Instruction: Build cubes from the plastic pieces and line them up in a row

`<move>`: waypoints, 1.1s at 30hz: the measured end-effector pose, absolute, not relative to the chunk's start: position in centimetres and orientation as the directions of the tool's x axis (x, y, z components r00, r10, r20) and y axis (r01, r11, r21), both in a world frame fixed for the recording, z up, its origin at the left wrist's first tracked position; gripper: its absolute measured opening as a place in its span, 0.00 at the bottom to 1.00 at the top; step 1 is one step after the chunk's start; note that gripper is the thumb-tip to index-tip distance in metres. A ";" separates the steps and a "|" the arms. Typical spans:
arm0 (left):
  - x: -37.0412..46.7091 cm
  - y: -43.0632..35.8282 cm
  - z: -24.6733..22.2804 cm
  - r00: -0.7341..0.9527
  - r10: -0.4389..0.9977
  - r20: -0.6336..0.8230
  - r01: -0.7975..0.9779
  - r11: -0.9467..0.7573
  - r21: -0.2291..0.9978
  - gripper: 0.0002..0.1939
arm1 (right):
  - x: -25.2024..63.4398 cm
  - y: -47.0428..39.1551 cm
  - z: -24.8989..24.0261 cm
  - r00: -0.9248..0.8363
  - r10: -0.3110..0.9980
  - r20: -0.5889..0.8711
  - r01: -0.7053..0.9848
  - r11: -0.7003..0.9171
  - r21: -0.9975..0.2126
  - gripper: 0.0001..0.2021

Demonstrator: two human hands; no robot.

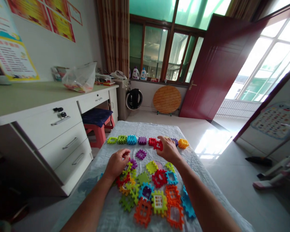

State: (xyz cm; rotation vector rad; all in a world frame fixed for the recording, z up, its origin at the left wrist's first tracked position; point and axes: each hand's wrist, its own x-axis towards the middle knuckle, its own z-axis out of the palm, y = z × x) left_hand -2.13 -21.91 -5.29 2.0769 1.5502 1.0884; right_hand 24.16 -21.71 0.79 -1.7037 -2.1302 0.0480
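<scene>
My right hand point(168, 149) holds a red window piece point(158, 145) between its fingers, beside the red stack point(152, 141) in the back row. That row also has a lime piece point(112, 140), a green stack point(122, 139), a blue stack point(131, 139), a purple stack point(142, 140) and a yellow-orange stack point(183, 143). Over the left side of the loose pieces is my left hand point(118, 162), its fingers curled; what they hold, if anything, is hidden. A purple piece point(141, 154) lies between the hands. Nearer are several loose pieces, including an orange window piece point(143, 212) and a blue piece point(188, 203).
A pale cloth point(101, 203) covers the low table. On the left stands a white desk point(62, 129) with a plastic bag point(79, 79) on top, and a pink stool point(99, 132) beside it. Behind are a washing machine point(123, 96), a round wooden board point(167, 99) and a red door point(219, 64).
</scene>
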 end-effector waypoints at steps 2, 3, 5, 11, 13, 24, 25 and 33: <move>-2.1 -22.0 -5.1 0.119 0.917 0.380 0.666 -0.358 0.654 0.11 | 24.0 -19.3 0.8 -0.195 0.933 0.301 0.919 0.281 -0.276 0.30; -2.0 -22.1 -5.0 0.122 0.916 0.382 0.666 -0.361 0.653 0.11 | 23.9 -18.1 0.5 -0.198 0.936 0.291 0.917 0.281 -0.282 0.30; -2.0 -22.1 -4.8 0.126 0.914 0.386 0.664 -0.367 0.651 0.11 | 23.6 -15.9 -0.3 -0.194 0.945 0.263 0.918 0.269 -0.290 0.29; -2.0 -22.1 -4.8 0.130 0.905 0.406 0.660 -0.385 0.646 0.10 | 23.2 -12.7 -2.2 -0.184 0.961 0.205 0.928 0.238 -0.287 0.30; -2.0 -22.1 -4.8 0.125 0.905 0.407 0.661 -0.382 0.646 0.09 | 23.3 -12.4 -2.4 -0.183 0.963 0.197 0.932 0.234 -0.277 0.30; -2.1 -21.9 -5.2 0.117 0.907 0.405 0.651 -0.378 0.658 0.09 | 24.1 -12.2 -3.3 -0.198 0.972 0.127 0.942 0.225 -0.250 0.31; -2.1 -21.9 -5.3 0.116 0.908 0.403 0.649 -0.376 0.661 0.09 | 24.1 -12.2 -3.3 -0.201 0.972 0.125 0.941 0.227 -0.252 0.32; -2.2 -21.9 -5.3 0.120 0.913 0.389 0.639 -0.371 0.674 0.09 | 23.8 -12.0 -3.2 -0.206 0.973 0.107 0.938 0.228 -0.263 0.32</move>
